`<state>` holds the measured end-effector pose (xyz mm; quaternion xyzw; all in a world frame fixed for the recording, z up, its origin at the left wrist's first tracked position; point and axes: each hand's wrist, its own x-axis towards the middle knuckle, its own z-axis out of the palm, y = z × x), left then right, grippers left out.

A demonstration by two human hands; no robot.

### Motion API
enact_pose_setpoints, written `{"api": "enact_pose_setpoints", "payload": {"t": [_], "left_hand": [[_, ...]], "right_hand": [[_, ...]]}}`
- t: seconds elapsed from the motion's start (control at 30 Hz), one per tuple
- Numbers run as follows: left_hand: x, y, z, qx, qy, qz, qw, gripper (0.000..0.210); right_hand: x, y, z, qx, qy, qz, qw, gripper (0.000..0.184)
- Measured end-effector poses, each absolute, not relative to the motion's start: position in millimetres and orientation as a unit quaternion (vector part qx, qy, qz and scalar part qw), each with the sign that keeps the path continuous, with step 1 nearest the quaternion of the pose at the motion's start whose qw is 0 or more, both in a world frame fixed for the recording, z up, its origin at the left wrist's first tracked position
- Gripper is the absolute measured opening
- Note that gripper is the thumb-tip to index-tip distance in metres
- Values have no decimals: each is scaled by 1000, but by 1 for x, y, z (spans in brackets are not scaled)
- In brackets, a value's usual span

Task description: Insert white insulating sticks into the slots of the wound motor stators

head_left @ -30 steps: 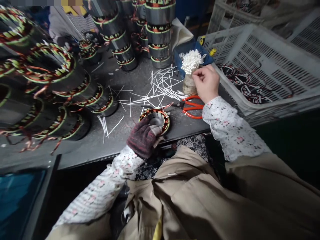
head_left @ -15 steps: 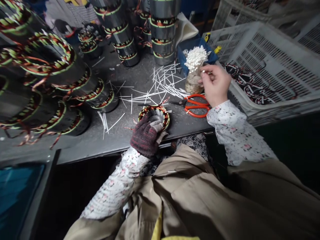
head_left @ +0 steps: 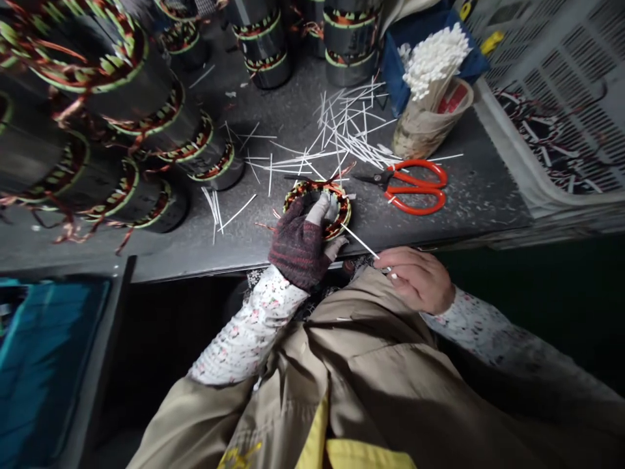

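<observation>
My left hand [head_left: 300,247], in a dark knitted glove with taped fingertips, grips the near left rim of a motor stator [head_left: 344,207] at the bench edge. Its fingers reach into the ring and its thumb is at the near side. In my right hand [head_left: 420,279], bare, a white cotton swab [head_left: 360,240] is pinched between thumb and fingers. The swab's far end meets the stator's right rim; whether it is inserted cannot be seen. Red-handled scissors [head_left: 417,187] lie right of the stator. A cup [head_left: 424,130] behind them holds many swabs [head_left: 434,58].
Loose white sticks [head_left: 349,133] are scattered behind the stator. Stacked stators [head_left: 146,111] stand on the left and at the back [head_left: 266,49]. A blue bin [head_left: 395,65] stands behind the cup. A white crate [head_left: 537,156] with wires is at the right, a teal crate [head_left: 53,365] lower left.
My right hand has moved from the cup down to the stator's near right side with a cotton swab. My left hand stays on the stator. The view has shifted.
</observation>
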<state>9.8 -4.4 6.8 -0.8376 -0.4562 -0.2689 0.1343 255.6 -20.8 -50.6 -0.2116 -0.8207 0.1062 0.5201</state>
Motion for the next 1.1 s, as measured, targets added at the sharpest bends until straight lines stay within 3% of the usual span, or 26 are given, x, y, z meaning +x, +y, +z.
{"api": "enact_pose_setpoints", "payload": {"t": [0.13, 0.37, 0.47, 0.7, 0.8, 0.87, 0.97, 1.1], "left_hand": [[10, -2, 6, -840, -458, -265, 124, 77], [8, -1, 7, -842, -457, -263, 109, 85], [7, 1, 3, -842, -445, -284, 115, 84], [5, 5, -9, -827, -446, -341, 33, 89], [9, 3, -6, -786, -454, -406, -106, 74], [12, 1, -2, -766, -440, -439, -165, 52], [14, 2, 6, -779, -425, -444, -127, 18], [13, 4, 10, -793, -422, -431, -86, 12]], "right_hand": [[246, -10, -40, -233, -826, 118, 500, 16], [230, -5, -27, -260, -758, 196, 565, 17], [244, -13, -30, -265, -772, 184, 548, 18], [233, -4, -33, -282, -772, 189, 537, 19], [212, 10, -32, -290, -729, 254, 565, 20], [205, 14, -28, -314, -707, 296, 560, 22], [204, 11, -21, -327, -715, 305, 537, 27], [204, 6, -15, -319, -763, 222, 518, 30]]}}
